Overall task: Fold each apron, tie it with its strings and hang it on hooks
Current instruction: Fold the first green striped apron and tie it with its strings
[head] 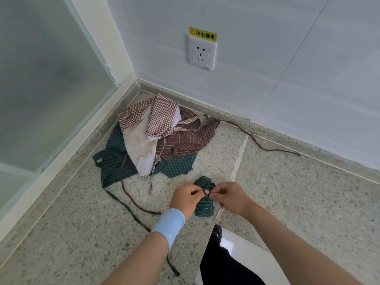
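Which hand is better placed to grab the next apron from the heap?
Probably the left: the left hand is on the side of the green bundle nearer the heap; the right hand is beyond it, farther off.

A small rolled bundle of dark green pinstriped apron cloth stands upright, cinched at its middle by its own green string. Just behind it, in the corner of a speckled stone surface, lies a loose heap. A brown-and-white checked apron is on top, a brown striped apron to its right and a second green striped apron underneath. Their strings trail outward.
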Available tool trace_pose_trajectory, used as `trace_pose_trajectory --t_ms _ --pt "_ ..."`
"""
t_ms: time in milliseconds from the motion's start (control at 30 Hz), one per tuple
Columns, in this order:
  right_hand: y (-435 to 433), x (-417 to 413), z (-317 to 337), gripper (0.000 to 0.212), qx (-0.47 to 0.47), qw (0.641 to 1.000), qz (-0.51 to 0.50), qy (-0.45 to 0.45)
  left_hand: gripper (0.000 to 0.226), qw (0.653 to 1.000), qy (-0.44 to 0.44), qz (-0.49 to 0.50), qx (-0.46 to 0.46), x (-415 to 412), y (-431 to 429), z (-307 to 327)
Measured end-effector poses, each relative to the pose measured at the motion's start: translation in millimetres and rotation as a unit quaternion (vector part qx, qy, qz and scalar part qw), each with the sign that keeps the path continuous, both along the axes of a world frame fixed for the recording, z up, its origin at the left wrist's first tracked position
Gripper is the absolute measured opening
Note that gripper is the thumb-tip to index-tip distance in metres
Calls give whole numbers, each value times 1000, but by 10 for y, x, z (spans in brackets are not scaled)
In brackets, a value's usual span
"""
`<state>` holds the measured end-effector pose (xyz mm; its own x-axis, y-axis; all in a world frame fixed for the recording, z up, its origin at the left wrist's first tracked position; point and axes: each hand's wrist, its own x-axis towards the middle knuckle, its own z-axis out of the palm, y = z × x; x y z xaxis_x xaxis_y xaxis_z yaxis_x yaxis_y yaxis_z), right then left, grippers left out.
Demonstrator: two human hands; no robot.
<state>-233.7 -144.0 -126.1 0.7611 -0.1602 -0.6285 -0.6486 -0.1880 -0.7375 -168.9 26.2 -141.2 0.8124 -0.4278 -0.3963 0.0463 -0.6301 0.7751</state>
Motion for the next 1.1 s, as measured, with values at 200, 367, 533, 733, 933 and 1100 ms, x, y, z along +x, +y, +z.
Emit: trace_pose_trajectory --t_ms 200,367,533,733,933,1100 --pt "146 -103 35 3 25 998 -64 -15 13 996 66 56 -30 -67 -71 63" --pt "301 -189 33 37 -71 992 -92 -56 19 991 130 -10 19 19 -86 190" --pt "380 -267 8 39 -144 976 -105 -126 23 969 248 1 -8 64 -66 255" --pt "320 -314 -19 12 -215 954 -32 -206 17 924 347 122 -109 -38 -108 272" --pt "201 -234 64 11 -249 955 80 -140 21 915 327 216 -93 -115 -167 289" --pt "81 -232 98 29 -208 963 164 -55 25 934 261 230 -87 -137 -171 294"
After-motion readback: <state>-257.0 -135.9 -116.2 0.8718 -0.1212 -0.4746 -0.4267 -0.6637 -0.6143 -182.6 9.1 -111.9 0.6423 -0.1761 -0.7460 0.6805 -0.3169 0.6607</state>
